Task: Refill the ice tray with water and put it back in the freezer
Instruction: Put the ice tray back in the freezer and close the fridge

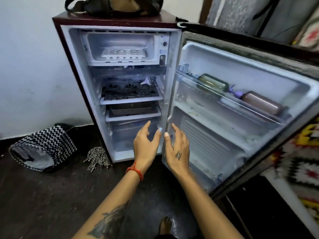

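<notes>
Overhead, the head camera looks down on a small maroon fridge (72,69) standing on a dark floor (43,195) against a pale wall (25,57), its door (241,104) swung wide. A bag (114,6) sits on top; a zigzag-patterned cloth (43,149) lies on the floor. The ice tray (123,54) rests inside the freezer compartment (120,47). Both hands, left (146,144) and right (177,149), hover empty with fingers spread before the lower shelves. Two bottles (213,83) lie in the door rack. No writing is legible.

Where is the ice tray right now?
In the head view, the ice tray lies on the floor of the freezer compartment at the fridge's top, left of the thermostat dial, far above both hands.
</notes>
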